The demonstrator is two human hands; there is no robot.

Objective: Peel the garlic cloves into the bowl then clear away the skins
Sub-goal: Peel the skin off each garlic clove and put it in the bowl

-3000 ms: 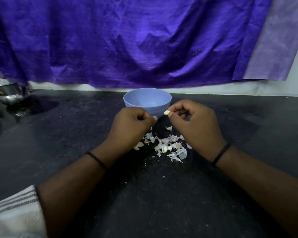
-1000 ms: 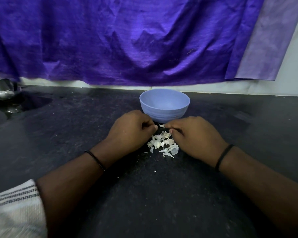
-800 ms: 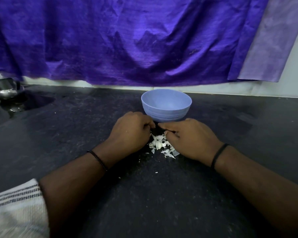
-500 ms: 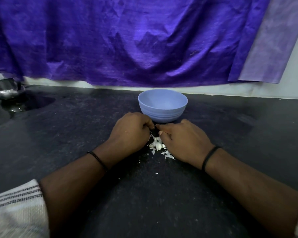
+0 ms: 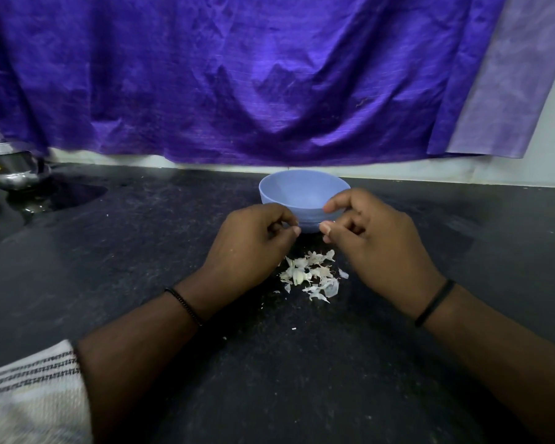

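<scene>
Blue bowl (image 5: pixel 303 195) upright, mouth up

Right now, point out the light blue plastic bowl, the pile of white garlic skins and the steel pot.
light blue plastic bowl (image 5: pixel 302 193), head view, inner wall.
pile of white garlic skins (image 5: pixel 311 274), head view, middle.
steel pot (image 5: pixel 12 169), head view, belly.

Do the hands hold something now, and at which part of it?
It cannot be told. Both the left hand and the right hand have curled fingers above the garlic skins, but nothing is plainly visible between the fingertips.
</scene>
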